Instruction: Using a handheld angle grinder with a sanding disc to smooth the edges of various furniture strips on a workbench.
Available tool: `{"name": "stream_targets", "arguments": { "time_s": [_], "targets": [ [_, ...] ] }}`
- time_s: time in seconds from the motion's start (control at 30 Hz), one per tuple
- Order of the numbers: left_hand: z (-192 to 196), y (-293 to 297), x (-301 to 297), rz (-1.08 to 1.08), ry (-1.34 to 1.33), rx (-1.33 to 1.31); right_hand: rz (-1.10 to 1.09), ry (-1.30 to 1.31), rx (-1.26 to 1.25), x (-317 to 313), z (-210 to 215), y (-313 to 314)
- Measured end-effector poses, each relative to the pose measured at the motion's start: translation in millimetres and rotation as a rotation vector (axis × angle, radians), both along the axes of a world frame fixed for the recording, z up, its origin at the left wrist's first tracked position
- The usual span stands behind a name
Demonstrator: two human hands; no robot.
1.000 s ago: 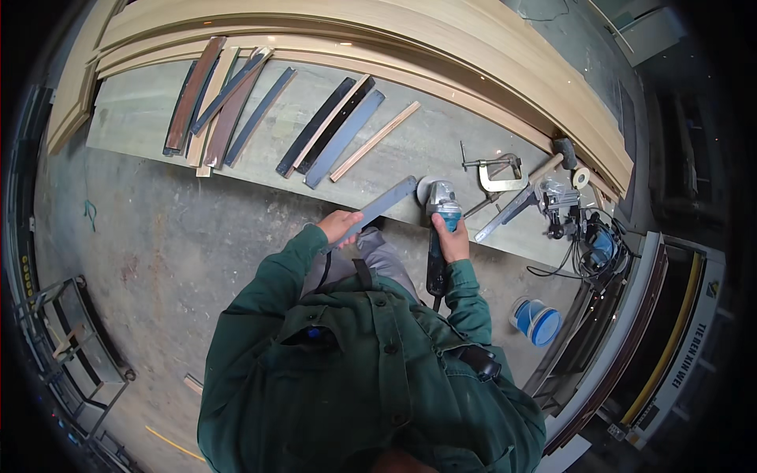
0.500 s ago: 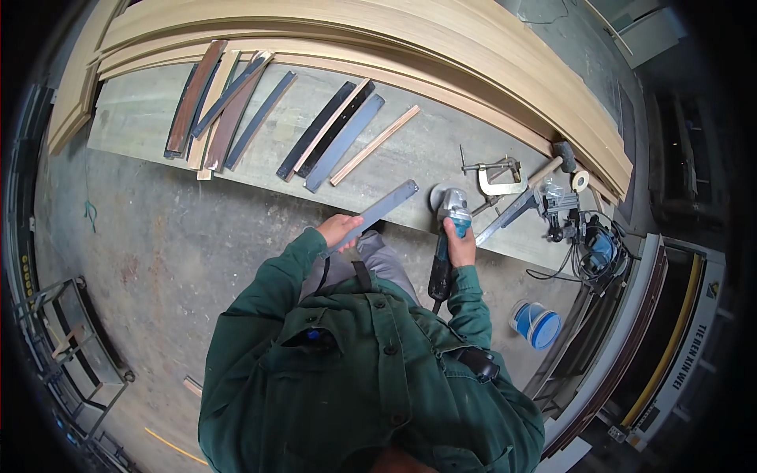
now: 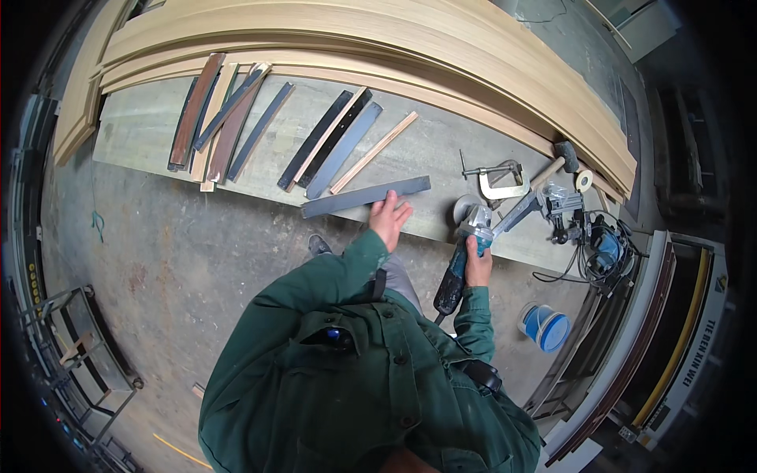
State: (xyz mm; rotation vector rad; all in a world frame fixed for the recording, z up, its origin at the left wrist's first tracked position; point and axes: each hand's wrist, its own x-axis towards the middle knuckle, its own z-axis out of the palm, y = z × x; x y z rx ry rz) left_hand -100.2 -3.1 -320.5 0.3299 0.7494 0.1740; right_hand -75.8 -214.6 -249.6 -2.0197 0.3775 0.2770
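A flat grey strip lies slantwise along the near edge of the workbench. My left hand is at its near side, fingers spread, one fingertip overlapping the strip; I cannot tell whether it presses on it. My right hand is closed around a teal and black angle grinder. The grinder's head and round disc point away from me, over the bench's near edge. Just beyond the grinder is a metal C-clamp. Several dark, brown and wooden strips lie left of the clamp.
Long wooden boards line the bench's far side. At right are a mallet, a tape roll and a corded blue power tool. A blue-lidded bucket stands on the floor; a metal frame cart is at left.
My left hand has moved right and forward and loosened from the grey strip, which now lies on the bench edge. The grinder has shifted slightly right, still in my right hand.
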Motion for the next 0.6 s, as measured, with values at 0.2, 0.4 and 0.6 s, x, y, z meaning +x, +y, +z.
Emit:
{"name": "stream_targets", "arguments": {
  "time_s": [0.2, 0.4, 0.6],
  "targets": [
    [7, 11, 12, -0.993, -0.072, 0.546, 0.019, -0.001, 0.04, 0, -15, -9],
    [5, 57, -3, -0.686, 0.016, 2.017, 0.119, -0.031, -0.011, 11, -11, 5],
    [-15, 56, -9, -0.758, 0.085, 2.026, 0.243, -0.032, 0.002, 28, -14, 35]
  ]
}}
